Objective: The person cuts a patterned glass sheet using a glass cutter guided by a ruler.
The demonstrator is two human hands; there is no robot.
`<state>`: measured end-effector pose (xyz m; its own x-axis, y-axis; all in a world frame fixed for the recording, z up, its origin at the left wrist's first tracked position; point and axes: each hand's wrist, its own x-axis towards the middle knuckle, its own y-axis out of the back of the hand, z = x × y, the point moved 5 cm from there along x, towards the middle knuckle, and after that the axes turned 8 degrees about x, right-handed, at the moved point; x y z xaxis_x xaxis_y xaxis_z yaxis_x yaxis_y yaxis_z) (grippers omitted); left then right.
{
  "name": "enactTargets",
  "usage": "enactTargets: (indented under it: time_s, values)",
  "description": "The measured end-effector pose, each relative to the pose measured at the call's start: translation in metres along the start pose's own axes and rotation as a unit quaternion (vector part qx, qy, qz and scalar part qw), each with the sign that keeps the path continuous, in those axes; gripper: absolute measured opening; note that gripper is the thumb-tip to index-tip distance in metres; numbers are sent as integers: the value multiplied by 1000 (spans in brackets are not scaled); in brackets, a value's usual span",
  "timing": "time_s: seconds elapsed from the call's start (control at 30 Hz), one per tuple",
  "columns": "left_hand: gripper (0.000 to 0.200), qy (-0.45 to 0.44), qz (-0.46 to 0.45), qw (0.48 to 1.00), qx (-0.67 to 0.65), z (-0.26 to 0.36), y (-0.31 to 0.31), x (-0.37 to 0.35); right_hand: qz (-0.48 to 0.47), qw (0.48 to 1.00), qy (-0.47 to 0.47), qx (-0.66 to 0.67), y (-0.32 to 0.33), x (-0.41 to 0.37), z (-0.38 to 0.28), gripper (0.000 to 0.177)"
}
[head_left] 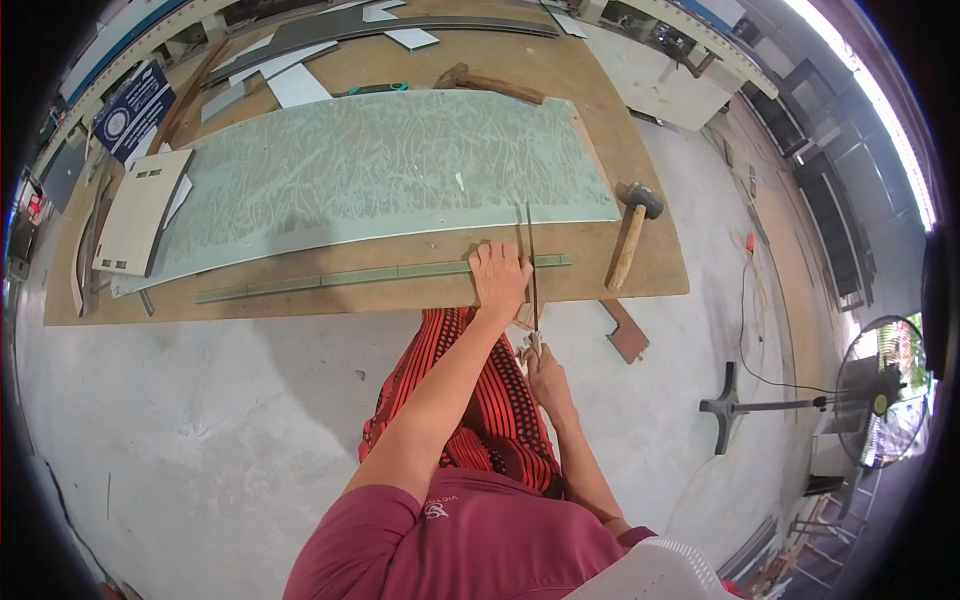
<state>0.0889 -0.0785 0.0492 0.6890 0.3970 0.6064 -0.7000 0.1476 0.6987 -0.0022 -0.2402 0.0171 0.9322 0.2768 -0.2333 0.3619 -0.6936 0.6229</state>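
Note:
A long narrow green strip [400, 272] lies along the near edge of the table [400, 244]. My left hand [500, 279] presses down on it near its right end, fingers bent over the far side. Just below the table edge, my right hand [547, 380] is closed around the handle of a hand saw. The thin dark saw blade [534, 262], seen edge-on, points away from me and crosses the strip right beside my left hand. Whether its teeth have cut in cannot be made out. A large pale green patterned panel [390, 160] lies behind the strip.
A rubber mallet [632, 230] lies at the right edge, a hammer [490, 84] behind the panel. Offcuts [298, 86] and a green-handled tool [375, 89] lie farther back. A cream panel [145, 212] is at left. On the floor are a brown piece [626, 333] and a fan [880, 403].

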Motion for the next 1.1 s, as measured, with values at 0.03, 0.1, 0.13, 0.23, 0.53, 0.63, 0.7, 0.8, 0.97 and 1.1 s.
enactTargets:
  time_s: [0.03, 0.1, 0.13, 0.23, 0.53, 0.63, 0.7, 0.8, 0.97, 1.1]
  values:
    - [23, 2, -2, 1000, 1, 0, 0, -1, 8, 1000, 10, -3, 2, 7, -3, 31]
    - [23, 2, -1, 1000, 3, -1, -1, -1, 16, 1000, 23, -4, 5, 9, -7, 30]
    - [23, 0, 3, 1000, 1, -1, 0, 0, 12, 1000, 3, -2, 6, 4, -7, 31]
    - [22, 2, 3, 1000, 3, -2, -1, 0, 0, 1000, -9, 1, 4, -21, 0, 32]
    - [24, -4, 9, 1000, 1, -1, 0, -2, 10, 1000, -4, -7, 6, 12, -8, 33]
    - [23, -1, 17, 1000, 1, -2, -1, -1, 3, 1000, -16, -10, 4, 2, -5, 33]
    - [22, 1, 12, 1000, 0, -1, -1, -3, 5, 1000, -25, -11, 3, -16, 5, 33]
    - [22, -1, 4, 1000, 2, -2, -4, -4, 0, 1000, -20, 23, 3, -32, 9, 33]
    - [22, -1, -2, 1000, 2, -2, -3, -2, 19, 999, 25, -9, 4, 14, -5, 32]
    - [21, -8, 27, 1000, -2, -1, 0, -1, 25, 999, 23, -2, 4, 7, -5, 32]
